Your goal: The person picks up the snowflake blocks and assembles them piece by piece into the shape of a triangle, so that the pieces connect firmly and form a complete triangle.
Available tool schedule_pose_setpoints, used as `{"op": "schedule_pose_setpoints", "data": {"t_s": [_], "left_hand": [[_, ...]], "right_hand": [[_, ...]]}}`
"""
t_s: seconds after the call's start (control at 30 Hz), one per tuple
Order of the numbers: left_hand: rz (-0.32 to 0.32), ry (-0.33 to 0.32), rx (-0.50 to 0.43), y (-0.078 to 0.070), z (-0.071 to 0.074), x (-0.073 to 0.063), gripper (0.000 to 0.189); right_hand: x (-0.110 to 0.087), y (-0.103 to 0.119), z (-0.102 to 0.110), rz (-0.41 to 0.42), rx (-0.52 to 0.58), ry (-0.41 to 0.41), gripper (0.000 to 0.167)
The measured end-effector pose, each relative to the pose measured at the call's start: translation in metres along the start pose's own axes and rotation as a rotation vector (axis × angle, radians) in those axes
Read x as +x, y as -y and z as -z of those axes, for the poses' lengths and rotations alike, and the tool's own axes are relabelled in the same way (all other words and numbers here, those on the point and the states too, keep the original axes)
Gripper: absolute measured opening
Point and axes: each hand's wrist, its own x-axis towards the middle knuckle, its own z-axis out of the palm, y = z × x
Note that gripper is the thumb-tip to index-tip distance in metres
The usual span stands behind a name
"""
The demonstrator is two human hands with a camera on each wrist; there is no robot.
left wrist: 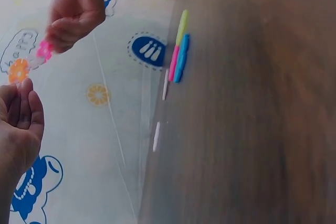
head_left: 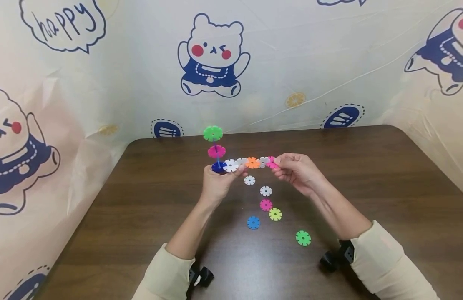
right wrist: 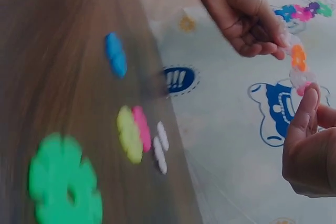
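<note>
A chain of notched plastic snowflake discs is held up between both hands above the table. Its row runs from a dark blue disc [head_left: 218,168] through a white disc [head_left: 230,166], a pale disc, an orange disc [head_left: 252,163] and another pale one to a pink disc [head_left: 270,163]. From the blue end a branch rises with a second pink disc [head_left: 216,151] and a green disc [head_left: 213,133] on top. My left hand [head_left: 216,185] grips the row near its white and blue end. The thumb and fingers of my right hand [head_left: 297,168] pinch the pink disc at the other end.
Loose discs lie on the brown table [head_left: 149,208]: two white, a pink [head_left: 266,205], a yellow [head_left: 275,214], a blue [head_left: 253,222] and a green [head_left: 303,238]. Behind the table's far edge hangs a printed sheet [head_left: 273,75]. Each wrist carries a black camera.
</note>
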Motion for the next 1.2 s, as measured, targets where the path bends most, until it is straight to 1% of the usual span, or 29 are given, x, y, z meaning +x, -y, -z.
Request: {"op": "schedule_pose_setpoints", "data": {"t_s": [0.17, 0.37, 0.53, 0.6, 0.67, 0.7, 0.77, 0.8, 0.9, 0.93, 0.97, 1.0, 1.03, 1.07, 1.1, 1.13, 1.17, 1.2], "left_hand": [[-0.001, 0.002, 0.008, -0.001, -0.001, 0.000, 0.017], [0.038, 0.010, 0.016, 0.000, -0.001, 0.001, 0.017], [0.070, -0.023, -0.012, -0.003, -0.002, 0.001, 0.014], [0.067, -0.036, -0.016, -0.003, -0.002, 0.003, 0.015], [0.051, -0.050, -0.017, -0.004, 0.000, 0.004, 0.017], [0.037, -0.058, -0.021, -0.005, 0.001, 0.004, 0.017], [-0.001, -0.070, -0.032, -0.004, 0.003, 0.006, 0.018], [-0.026, -0.062, -0.062, 0.008, 0.008, 0.011, 0.017], [-0.082, -0.056, -0.106, 0.016, 0.014, 0.015, 0.023], [-0.100, -0.044, -0.126, 0.025, 0.018, 0.019, 0.023], [-0.107, -0.041, -0.138, 0.029, 0.020, 0.021, 0.023], [-0.115, -0.033, -0.143, 0.035, 0.023, 0.023, 0.021], [-0.119, -0.036, -0.123, 0.030, 0.022, 0.020, 0.020], [-0.124, -0.028, -0.141, 0.042, 0.025, 0.024, 0.018], [-0.119, -0.030, -0.147, 0.042, 0.025, 0.024, 0.017], [-0.121, -0.033, -0.141, 0.041, 0.025, 0.024, 0.017], [-0.117, -0.042, -0.132, 0.033, 0.022, 0.021, 0.019], [-0.118, -0.043, -0.132, 0.029, 0.020, 0.019, 0.018]], "right_hand": [[0.000, 0.000, -0.001, 0.008, 0.015, 0.010, 0.022], [0.000, 0.003, 0.002, -0.027, -0.009, -0.005, 0.020], [-0.001, 0.005, 0.003, -0.032, -0.012, 0.014, 0.019], [0.000, 0.005, 0.006, -0.021, -0.049, 0.018, 0.019], [0.004, 0.003, 0.010, -0.009, -0.145, 0.026, 0.022], [0.006, 0.002, 0.013, -0.004, -0.222, 0.035, 0.023], [0.013, -0.003, 0.019, -0.003, -0.432, 0.063, 0.024], [0.018, -0.006, 0.022, -0.001, -0.552, 0.084, 0.024], [0.032, -0.018, 0.027, 0.003, -0.915, 0.166, 0.025], [0.037, -0.022, 0.028, 0.002, -1.015, 0.191, 0.025], [0.041, -0.025, 0.028, 0.001, -1.095, 0.216, 0.025], [0.045, -0.029, 0.028, -0.003, -1.163, 0.235, 0.024], [0.048, -0.032, 0.028, -0.007, -1.220, 0.252, 0.024], [0.051, -0.035, 0.027, -0.016, -1.262, 0.265, 0.024], [0.053, -0.038, 0.026, -0.023, -1.298, 0.278, 0.025], [0.055, -0.040, 0.025, -0.028, -1.326, 0.288, 0.025], [0.056, -0.042, 0.024, -0.029, -1.349, 0.297, 0.026], [0.057, -0.043, 0.022, -0.030, -1.371, 0.301, 0.026]]}}
